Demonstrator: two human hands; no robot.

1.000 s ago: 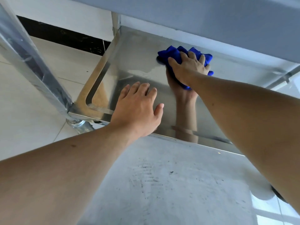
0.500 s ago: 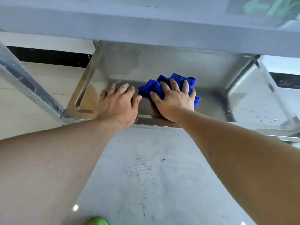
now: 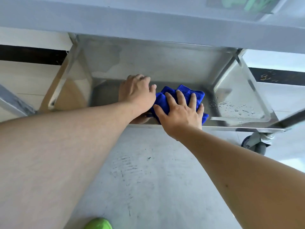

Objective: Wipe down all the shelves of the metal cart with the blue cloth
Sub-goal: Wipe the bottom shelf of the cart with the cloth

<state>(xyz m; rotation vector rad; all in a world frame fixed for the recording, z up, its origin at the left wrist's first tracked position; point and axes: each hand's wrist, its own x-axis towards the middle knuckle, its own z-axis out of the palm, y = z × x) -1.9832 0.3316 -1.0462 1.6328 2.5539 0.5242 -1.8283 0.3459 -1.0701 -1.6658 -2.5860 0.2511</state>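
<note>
Stainless steel, dull with smears, makes up the bottom shelf [image 3: 165, 66] of the metal cart [image 3: 148, 17], and the blue cloth [image 3: 183, 93] lies bunched on it near the front lip, roughly mid-width. The right hand [image 3: 181, 111] lies flat on top of the cloth with fingers spread and palm pressing down, so the cloth sits directly under it and pokes out beyond the fingertips and at the far side of the palm. A flat, spread hand suits wiping: it pushes a wide patch of fabric against the metal rather than gripping it.

The left hand [image 3: 137, 95] rests on the shelf just beside the cloth, its thumb side touching the blue folds, fingers curled loosely and holding nothing. It looks placed there to steady the body during the low reach under the upper shelf.

Water droplets [image 3: 234, 108] show on the right part of the shelf, apart from the cloth, so that side probably needs a pass. A caster wheel [image 3: 257, 144] stands below the right front corner, and a green shoe tip [image 3: 99, 223] shows on the grey floor [image 3: 156, 179].
</note>
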